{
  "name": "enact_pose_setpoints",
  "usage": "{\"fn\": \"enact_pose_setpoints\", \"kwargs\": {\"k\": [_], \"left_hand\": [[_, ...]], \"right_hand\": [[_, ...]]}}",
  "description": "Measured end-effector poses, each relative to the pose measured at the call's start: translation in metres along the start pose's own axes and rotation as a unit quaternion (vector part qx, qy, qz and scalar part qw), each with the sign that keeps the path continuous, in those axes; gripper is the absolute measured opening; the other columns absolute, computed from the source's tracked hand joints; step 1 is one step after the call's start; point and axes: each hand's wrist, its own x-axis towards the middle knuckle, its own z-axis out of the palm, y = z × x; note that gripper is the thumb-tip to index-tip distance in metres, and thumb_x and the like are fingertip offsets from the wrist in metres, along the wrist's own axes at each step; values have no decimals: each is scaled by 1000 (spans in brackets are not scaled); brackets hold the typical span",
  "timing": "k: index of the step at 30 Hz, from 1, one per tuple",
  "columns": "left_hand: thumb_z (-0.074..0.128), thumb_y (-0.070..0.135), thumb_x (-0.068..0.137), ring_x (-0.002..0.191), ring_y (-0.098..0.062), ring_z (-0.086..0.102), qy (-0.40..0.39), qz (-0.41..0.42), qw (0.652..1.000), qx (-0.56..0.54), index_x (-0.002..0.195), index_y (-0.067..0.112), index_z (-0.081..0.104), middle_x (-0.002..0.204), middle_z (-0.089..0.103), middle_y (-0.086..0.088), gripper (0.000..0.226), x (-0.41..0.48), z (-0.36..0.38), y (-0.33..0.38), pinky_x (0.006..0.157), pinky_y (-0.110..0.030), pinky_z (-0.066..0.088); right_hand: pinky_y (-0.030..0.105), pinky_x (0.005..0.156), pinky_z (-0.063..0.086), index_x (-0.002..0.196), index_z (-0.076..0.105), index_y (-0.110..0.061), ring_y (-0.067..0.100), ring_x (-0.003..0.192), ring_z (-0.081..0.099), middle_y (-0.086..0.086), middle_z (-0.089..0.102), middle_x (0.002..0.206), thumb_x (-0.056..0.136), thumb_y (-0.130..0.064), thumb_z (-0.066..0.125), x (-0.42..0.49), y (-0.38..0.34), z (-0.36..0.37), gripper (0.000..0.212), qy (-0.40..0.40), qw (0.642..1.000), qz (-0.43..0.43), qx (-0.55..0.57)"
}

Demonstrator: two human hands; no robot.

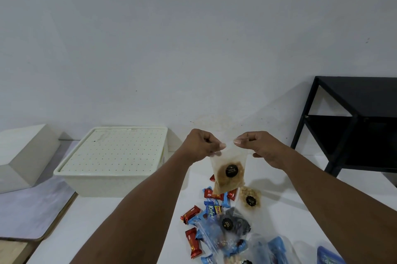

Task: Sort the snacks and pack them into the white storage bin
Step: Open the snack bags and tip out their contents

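Cream dotted bin lid [111, 152], red wrappers [190, 214].

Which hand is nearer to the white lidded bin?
Left. The left hand pinches the snack pouch just right of the white bin; the right hand pinches it farther right.

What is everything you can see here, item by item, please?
white storage bin: one, cream-white, lid on, left on table
table: one, white, under the snacks
held pouch: one, clear, brown contents, in the air
pale pouch: one, clear, on table below it
dark pouch: one, clear, in the pile
red bars: at least four, red, pile
blue packets: several, blue, pile
shelf: one, black, right
left hand: one, pinches held pouch's top
right hand: one, pinches held pouch's top
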Motion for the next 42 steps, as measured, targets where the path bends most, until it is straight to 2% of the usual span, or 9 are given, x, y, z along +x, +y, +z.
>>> {"fn": "enact_pose_setpoints", "kwargs": {"k": [4, 11, 17, 21, 25, 28, 32, 36, 42], "left_hand": [[85, 20, 77, 67, -17, 70, -6, -1, 999, -32, 86, -2, 78, 81, 76, -18, 25, -1, 3, 2, 66, -24, 58], [83, 19, 79, 78, -17, 71, 3, -8, 1000, -29, 86, -2, 77, 85, 77, -16, 23, 2, -1, -6, 79, -28, 61], [82, 20, 81, 80, -31, 72, 80, 44, 996, -5, 78, 4, 75, 79, 77, -9, 18, 7, 17, -4, 76, -40, 62], [81, 20, 81, 67, -20, 69, 88, 77, 993, 27, 76, 11, 76, 74, 75, -1, 11, 4, 36, -8, 68, -37, 59], [81, 18, 81, 49, 0, 52, 61, 90, 993, 46, 73, 14, 75, 59, 66, 11, 10, -3, 54, -11, 54, -21, 43], [82, 32, 79, 56, -13, 56, 21, 70, 997, 12, 74, 14, 76, 65, 69, -2, 20, -8, 58, -10, 56, -27, 47], [78, 41, 82, 90, -26, 74, -22, -3, 998, -57, 89, 2, 72, 91, 76, -14, 40, -11, 55, -5, 79, -36, 61], [72, 26, 90, 91, -29, 74, -14, -21, 998, -62, 92, -2, 71, 93, 75, -17, 27, -9, 53, -5, 79, -36, 60], [77, 37, 84, 86, -24, 74, -20, -29, 999, -39, 89, 0, 71, 91, 76, -14, 39, -11, 57, 1, 69, -28, 57]], "right_hand": [[33, 80, 43, 79, 73, -19, 18, 105, 56, 5, 69, 113, 82, -27, 78, 2, 0, 0, 10, 11, 1000, -4, 2], [31, 78, 44, 93, 74, -13, 17, 100, 56, 1, 69, 104, 85, -26, 76, 3, 1, -6, 16, 49, 999, -6, 5], [34, 70, 49, 117, 55, -19, 21, 98, 56, 3, 56, 109, 78, -57, 72, 3, 5, 14, 56, 198, 971, 85, 104], [34, 63, 52, 104, 65, -11, 25, 89, 65, 8, 67, 100, 80, -61, 68, 1, 9, 24, 55, 155, 958, 134, 201], [40, 69, 59, 90, 65, -3, 27, 73, 67, 13, 65, 86, 91, -18, 64, 5, 6, 25, 15, 164, 956, 114, 216], [45, 77, 59, 86, 63, -1, 26, 70, 66, 14, 63, 78, 91, -8, 63, 5, 7, 20, 8, 162, 962, 101, 195], [38, 65, 58, 89, 63, 1, 30, 76, 64, 17, 63, 79, 92, -16, 68, 1, 12, 15, 17, 123, 970, 91, 187], [42, 69, 61, 85, 64, 0, 32, 79, 65, 18, 67, 80, 92, -18, 69, -3, 11, 12, 20, 74, 977, 80, 184], [42, 72, 60, 84, 64, -1, 29, 77, 69, 14, 68, 77, 91, -19, 69, -2, 14, 10, 20, 60, 980, 70, 177]]}}
